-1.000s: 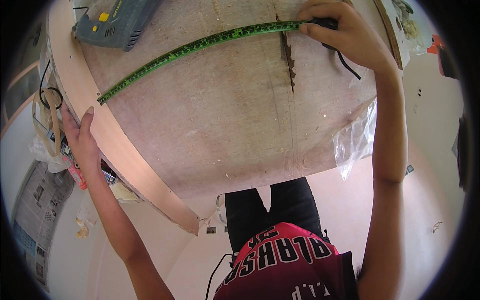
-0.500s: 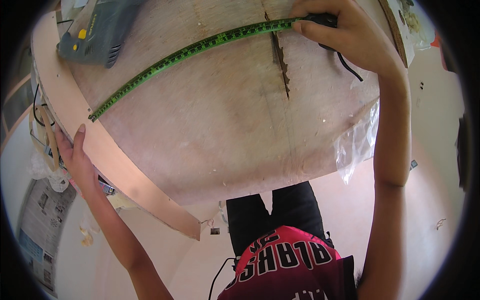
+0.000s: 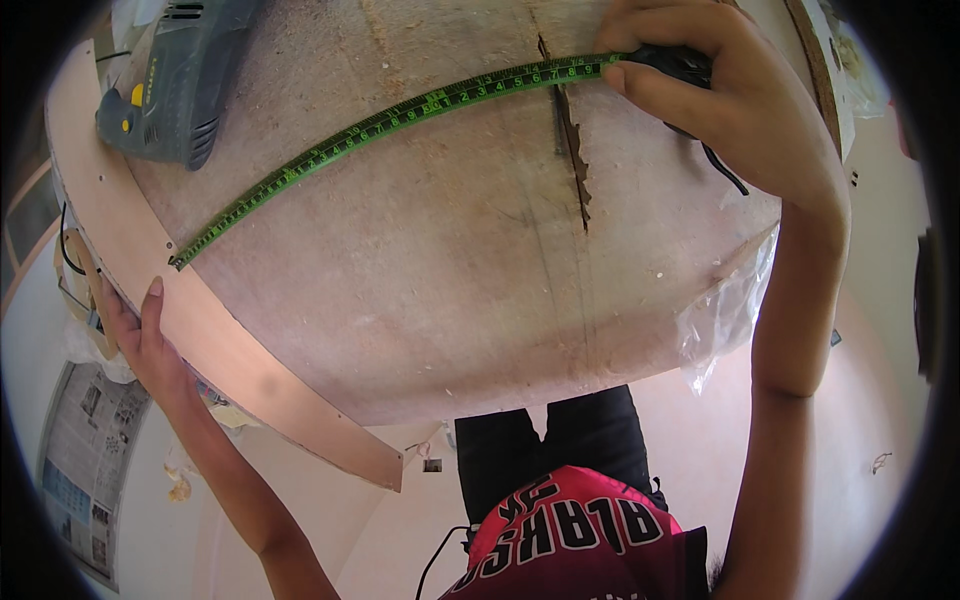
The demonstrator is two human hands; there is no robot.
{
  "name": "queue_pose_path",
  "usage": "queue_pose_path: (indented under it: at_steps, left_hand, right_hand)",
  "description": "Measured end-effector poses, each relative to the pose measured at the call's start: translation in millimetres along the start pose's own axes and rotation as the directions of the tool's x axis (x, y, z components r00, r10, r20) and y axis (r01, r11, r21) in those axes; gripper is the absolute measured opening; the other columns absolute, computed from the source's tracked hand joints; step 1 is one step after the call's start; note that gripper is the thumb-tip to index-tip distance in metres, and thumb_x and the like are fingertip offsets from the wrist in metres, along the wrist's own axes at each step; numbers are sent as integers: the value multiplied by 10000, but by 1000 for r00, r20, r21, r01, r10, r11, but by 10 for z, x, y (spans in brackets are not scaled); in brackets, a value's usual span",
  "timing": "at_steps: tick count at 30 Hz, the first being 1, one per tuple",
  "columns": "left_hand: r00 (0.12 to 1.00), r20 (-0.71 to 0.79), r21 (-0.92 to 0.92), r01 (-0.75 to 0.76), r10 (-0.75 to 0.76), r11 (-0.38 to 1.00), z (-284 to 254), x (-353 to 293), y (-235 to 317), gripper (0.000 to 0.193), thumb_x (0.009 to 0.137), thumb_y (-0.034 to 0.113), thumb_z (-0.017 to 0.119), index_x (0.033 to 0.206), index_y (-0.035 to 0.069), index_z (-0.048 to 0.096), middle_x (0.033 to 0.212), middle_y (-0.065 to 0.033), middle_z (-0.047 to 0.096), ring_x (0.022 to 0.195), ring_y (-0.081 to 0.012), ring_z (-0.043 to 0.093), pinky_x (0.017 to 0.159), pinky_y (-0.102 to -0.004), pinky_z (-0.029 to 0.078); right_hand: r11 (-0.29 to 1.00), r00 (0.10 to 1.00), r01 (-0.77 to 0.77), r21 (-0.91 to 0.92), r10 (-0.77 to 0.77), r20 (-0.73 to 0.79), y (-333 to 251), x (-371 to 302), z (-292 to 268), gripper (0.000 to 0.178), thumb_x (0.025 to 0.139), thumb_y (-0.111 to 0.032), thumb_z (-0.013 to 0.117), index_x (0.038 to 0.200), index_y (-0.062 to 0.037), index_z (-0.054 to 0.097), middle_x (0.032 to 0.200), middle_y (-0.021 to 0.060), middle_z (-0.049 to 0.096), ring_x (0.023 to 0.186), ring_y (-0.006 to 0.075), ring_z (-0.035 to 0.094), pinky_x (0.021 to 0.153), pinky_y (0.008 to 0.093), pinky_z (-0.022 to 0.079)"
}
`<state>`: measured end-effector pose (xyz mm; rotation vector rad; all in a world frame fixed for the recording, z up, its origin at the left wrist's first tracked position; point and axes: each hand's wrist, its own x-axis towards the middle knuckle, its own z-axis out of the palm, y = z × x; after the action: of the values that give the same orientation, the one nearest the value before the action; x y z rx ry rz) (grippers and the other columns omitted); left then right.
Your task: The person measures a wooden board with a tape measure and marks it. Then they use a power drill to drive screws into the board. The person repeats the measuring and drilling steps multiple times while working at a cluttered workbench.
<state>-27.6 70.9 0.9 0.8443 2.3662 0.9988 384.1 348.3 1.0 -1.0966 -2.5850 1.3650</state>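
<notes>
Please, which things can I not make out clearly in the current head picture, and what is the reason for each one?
All in the head view:
Tape measure case: partly covered by the right hand.
Grey power tool: its upper part is cut off by the top edge.
Dark slit in the board: partly hidden under the green tape blade.
Clear plastic: its right side is hidden by the right forearm.
Printed sheet: its print is too small.

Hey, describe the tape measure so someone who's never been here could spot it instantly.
Find the broad wooden board filling the upper middle. Across it, from the pale strip on the left to the right hand, bows the long, thin tape measure. Its bright green, black-marked blade sets it apart from the dark grey power tool with yellow buttons.
</notes>
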Motion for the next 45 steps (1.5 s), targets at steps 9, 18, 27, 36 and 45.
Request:
queue_pose_path:
  at_steps: [9,18,27,36,45]
  left_hand:
    - [1000,-11,17,-2,2,1000,18,-19,29,692,969,66,676,1596,-22,398,1575,-147,486,1398,-233,507,1174,-347,379]
    - [1000,3,27,-12,12,1000,-6,-5,16,704,959,54,673,1603,-15,395,1591,-148,474,1406,-234,502,1184,-352,369]
    - [1000,6,2,2,-2,1000,-6,-3,15,704,959,53,679,1602,-11,400,1590,-148,477,1405,-235,504,1181,-353,375]
    - [1000,-6,15,9,-9,1000,12,-14,42,691,963,64,687,1590,-20,411,1574,-145,493,1395,-229,516,1180,-350,377]
    - [1000,10,14,-17,16,1000,3,3,39,678,965,36,680,1570,-70,393,1552,-173,502,1376,-226,532,1168,-348,395]
  right_hand:
    - [997,998,-53,-59,54,27,-143,16,0,214,847,-79,714,1010,45,775,868,90,682,666,156,579,597,314,449]
    - [998,996,-66,7,66,58,-100,31,-40,201,844,-68,713,998,47,774,866,85,686,651,142,574,586,304,444]
    - [995,998,-59,-81,61,24,-132,12,24,201,851,-60,716,1009,48,773,888,83,696,660,141,582,593,296,453]
    - [993,998,-50,-107,52,21,-160,16,26,208,850,-58,723,1020,49,775,895,86,699,679,147,591,611,303,463]
    - [995,998,-60,-80,63,28,-139,18,23,194,853,-54,717,1006,54,772,886,83,693,674,144,586,608,302,456]
